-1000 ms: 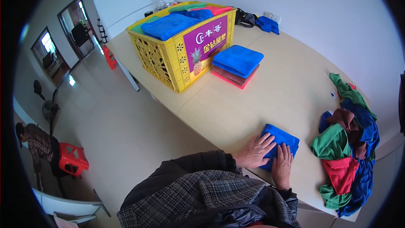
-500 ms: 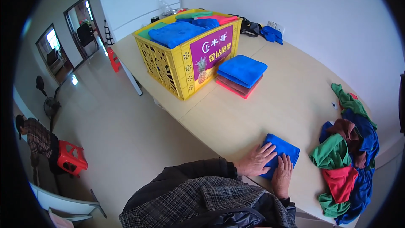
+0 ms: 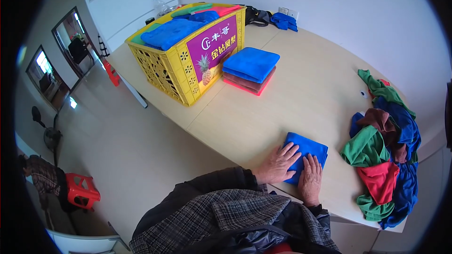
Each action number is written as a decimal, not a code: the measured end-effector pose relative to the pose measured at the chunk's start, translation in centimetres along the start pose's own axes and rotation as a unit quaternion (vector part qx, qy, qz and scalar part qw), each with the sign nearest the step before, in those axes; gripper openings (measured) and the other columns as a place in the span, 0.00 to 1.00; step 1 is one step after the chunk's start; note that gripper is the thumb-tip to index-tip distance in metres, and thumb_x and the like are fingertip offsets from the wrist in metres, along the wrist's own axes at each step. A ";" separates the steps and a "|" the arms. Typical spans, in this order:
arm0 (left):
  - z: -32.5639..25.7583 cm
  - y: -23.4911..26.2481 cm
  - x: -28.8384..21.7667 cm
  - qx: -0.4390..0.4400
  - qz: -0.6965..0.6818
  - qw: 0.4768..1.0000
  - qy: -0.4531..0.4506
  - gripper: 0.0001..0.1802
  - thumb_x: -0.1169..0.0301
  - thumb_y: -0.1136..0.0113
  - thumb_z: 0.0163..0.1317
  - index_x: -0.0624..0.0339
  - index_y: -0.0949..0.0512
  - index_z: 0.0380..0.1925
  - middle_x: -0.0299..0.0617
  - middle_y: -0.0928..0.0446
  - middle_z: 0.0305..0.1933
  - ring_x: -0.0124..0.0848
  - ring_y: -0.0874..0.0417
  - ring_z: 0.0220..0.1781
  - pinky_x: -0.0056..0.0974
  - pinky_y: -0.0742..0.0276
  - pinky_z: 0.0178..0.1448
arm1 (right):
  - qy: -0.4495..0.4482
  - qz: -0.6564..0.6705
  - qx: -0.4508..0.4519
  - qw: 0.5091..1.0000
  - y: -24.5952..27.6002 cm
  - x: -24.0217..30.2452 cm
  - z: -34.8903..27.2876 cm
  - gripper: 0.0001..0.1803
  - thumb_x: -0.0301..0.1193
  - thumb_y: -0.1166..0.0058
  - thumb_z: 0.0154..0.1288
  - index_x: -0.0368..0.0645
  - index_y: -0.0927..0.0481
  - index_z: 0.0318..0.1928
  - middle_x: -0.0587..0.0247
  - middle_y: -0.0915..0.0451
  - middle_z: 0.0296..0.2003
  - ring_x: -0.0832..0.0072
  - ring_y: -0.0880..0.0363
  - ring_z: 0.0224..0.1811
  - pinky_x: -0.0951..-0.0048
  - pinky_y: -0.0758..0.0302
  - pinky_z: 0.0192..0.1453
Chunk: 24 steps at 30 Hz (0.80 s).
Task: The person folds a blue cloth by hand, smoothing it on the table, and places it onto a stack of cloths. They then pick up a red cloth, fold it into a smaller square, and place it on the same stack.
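Observation:
A folded blue cloth lies flat at the table's near edge. Across its left side rests my left hand, fingers stretched out and pressing on the fabric. My right hand lies flat on the cloth's near part, its fingers also extended. Neither hand grips the cloth. Farther off sits a neat stack of folded cloths, a blue one on top, then a brown one and a red one beneath. To the right spreads a crumpled heap of cloths, with green, red, brown and dark blue among them.
Behind the stack stands a yellow plastic crate filled with cloths. Beside the wall lie a black bag and a bunched blue cloth. At the left, a person bends near a red stool.
The view has shifted, so the crate and stack appear farther left and higher. Both hands remain flat on the folded blue cloth.

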<state>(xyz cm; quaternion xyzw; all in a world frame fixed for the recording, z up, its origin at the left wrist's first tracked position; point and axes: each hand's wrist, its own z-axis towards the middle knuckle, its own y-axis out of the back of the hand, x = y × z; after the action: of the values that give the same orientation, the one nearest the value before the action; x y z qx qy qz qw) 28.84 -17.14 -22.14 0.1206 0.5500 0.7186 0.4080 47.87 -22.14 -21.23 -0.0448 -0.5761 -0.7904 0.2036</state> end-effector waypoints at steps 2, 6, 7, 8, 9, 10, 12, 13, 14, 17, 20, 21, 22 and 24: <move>0.0 0.0 0.0 0.004 -0.004 1.000 0.007 0.40 0.52 0.38 0.63 0.63 0.33 0.70 0.52 0.44 0.79 0.48 0.49 0.82 0.59 0.44 0.75 | 0.001 0.001 -0.002 1.000 0.1 0.0 -0.1 0.26 0.25 0.54 0.69 0.40 0.29 0.67 0.51 0.33 0.71 0.51 0.41 0.76 0.50 0.49 0.81; -0.3 0.0 -0.3 -0.004 0.007 1.000 0.000 0.40 0.52 0.37 0.63 0.63 0.33 0.70 0.52 0.44 0.78 0.48 0.48 0.81 0.59 0.44 0.75 | 0.007 0.001 -0.009 1.000 0.2 0.1 0.0 0.26 0.25 0.54 0.69 0.40 0.29 0.67 0.51 0.33 0.71 0.51 0.41 0.76 0.50 0.49 0.81; -0.3 0.1 -0.3 -0.005 0.009 1.000 -0.001 0.40 0.52 0.37 0.63 0.63 0.33 0.70 0.52 0.44 0.78 0.48 0.48 0.81 0.59 0.44 0.75 | 0.008 -0.002 -0.008 1.000 0.2 0.2 0.0 0.26 0.25 0.54 0.68 0.40 0.29 0.67 0.51 0.33 0.71 0.51 0.41 0.76 0.50 0.49 0.81; -0.3 0.1 -0.3 -0.012 0.018 1.000 -0.002 0.39 0.51 0.38 0.63 0.63 0.32 0.69 0.52 0.42 0.78 0.48 0.47 0.81 0.58 0.43 0.74 | 0.010 -0.005 -0.006 1.000 0.2 0.2 0.0 0.26 0.26 0.54 0.68 0.40 0.29 0.67 0.51 0.33 0.71 0.51 0.41 0.76 0.50 0.49 0.80; -0.4 0.2 -0.3 -0.018 0.028 0.999 -0.003 0.39 0.50 0.38 0.63 0.62 0.32 0.68 0.52 0.41 0.77 0.47 0.47 0.80 0.57 0.41 0.73 | 0.013 -0.008 -0.004 1.000 0.2 0.3 -0.1 0.26 0.26 0.54 0.68 0.40 0.29 0.67 0.51 0.33 0.71 0.51 0.41 0.76 0.50 0.48 0.80; -0.3 0.3 -0.2 -0.026 0.038 0.999 -0.004 0.39 0.49 0.39 0.62 0.62 0.31 0.68 0.52 0.39 0.76 0.47 0.46 0.80 0.56 0.40 0.72 | 0.016 -0.008 -0.007 1.000 0.3 0.3 -0.2 0.26 0.26 0.54 0.68 0.40 0.29 0.67 0.51 0.33 0.71 0.51 0.41 0.76 0.50 0.48 0.80; -0.3 -0.1 -0.4 -0.031 0.041 0.999 -0.007 0.39 0.49 0.39 0.62 0.62 0.31 0.68 0.52 0.39 0.76 0.47 0.46 0.80 0.56 0.40 0.72 | 0.006 -0.008 -0.002 1.000 0.7 0.4 -0.8 0.26 0.26 0.54 0.68 0.40 0.29 0.67 0.51 0.33 0.71 0.51 0.41 0.76 0.50 0.48 0.80; -0.4 -0.3 -0.6 -0.032 0.040 0.999 -0.011 0.39 0.49 0.39 0.63 0.62 0.31 0.68 0.52 0.40 0.76 0.47 0.46 0.80 0.56 0.41 0.72 | 0.000 -0.009 0.001 1.000 0.8 0.4 -0.9 0.26 0.26 0.54 0.68 0.40 0.29 0.67 0.51 0.33 0.71 0.51 0.41 0.76 0.50 0.48 0.80; -0.4 -0.5 -0.6 -0.032 0.038 0.999 -0.014 0.39 0.49 0.39 0.63 0.62 0.31 0.68 0.52 0.40 0.76 0.47 0.46 0.80 0.57 0.41 0.72 | 0.001 -0.010 0.001 1.000 0.6 0.4 -0.7 0.26 0.26 0.54 0.68 0.40 0.29 0.67 0.51 0.33 0.71 0.51 0.41 0.76 0.50 0.48 0.80; -0.4 -0.1 0.0 -0.017 0.016 1.000 -0.002 0.39 0.51 0.38 0.62 0.62 0.32 0.69 0.52 0.42 0.77 0.47 0.47 0.81 0.58 0.42 0.73 | 0.010 -0.002 -0.001 1.000 0.3 0.6 -0.2 0.25 0.26 0.55 0.70 0.40 0.30 0.67 0.49 0.33 0.71 0.49 0.41 0.76 0.49 0.48 0.80; -0.4 -0.2 0.0 -0.010 0.001 1.000 0.002 0.40 0.52 0.37 0.62 0.63 0.33 0.69 0.52 0.43 0.78 0.48 0.47 0.81 0.58 0.42 0.74 | 0.011 -0.006 -0.008 1.000 0.1 0.4 0.0 0.26 0.26 0.54 0.69 0.40 0.30 0.67 0.50 0.33 0.70 0.50 0.41 0.76 0.49 0.48 0.80; -0.4 -0.2 0.0 -0.014 0.002 1.000 0.001 0.40 0.52 0.37 0.62 0.63 0.33 0.69 0.52 0.43 0.78 0.48 0.47 0.81 0.58 0.42 0.74 | 0.014 -0.007 -0.013 1.000 0.1 0.4 0.1 0.26 0.26 0.54 0.68 0.40 0.30 0.67 0.50 0.32 0.70 0.50 0.40 0.76 0.49 0.48 0.80; -0.3 -0.2 0.1 -0.018 0.003 1.000 0.000 0.40 0.52 0.37 0.62 0.63 0.33 0.69 0.52 0.43 0.78 0.48 0.47 0.81 0.58 0.42 0.74 | 0.012 -0.008 -0.011 1.000 0.1 0.4 0.1 0.26 0.26 0.54 0.68 0.40 0.30 0.67 0.50 0.32 0.70 0.50 0.40 0.76 0.49 0.48 0.80; -0.1 -0.2 0.1 -0.018 -0.001 1.000 0.001 0.40 0.52 0.37 0.62 0.63 0.33 0.69 0.52 0.43 0.78 0.48 0.47 0.81 0.58 0.42 0.74 | 0.006 -0.012 -0.004 1.000 0.2 0.4 0.2 0.26 0.26 0.55 0.69 0.40 0.30 0.67 0.50 0.33 0.71 0.50 0.41 0.76 0.50 0.48 0.80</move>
<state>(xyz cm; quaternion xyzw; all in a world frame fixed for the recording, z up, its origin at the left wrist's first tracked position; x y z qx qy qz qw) 28.74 -17.12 -22.37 0.1121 0.5372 0.7282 0.4106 47.56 -22.16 -20.88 -0.0337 -0.5720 -0.7954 0.1977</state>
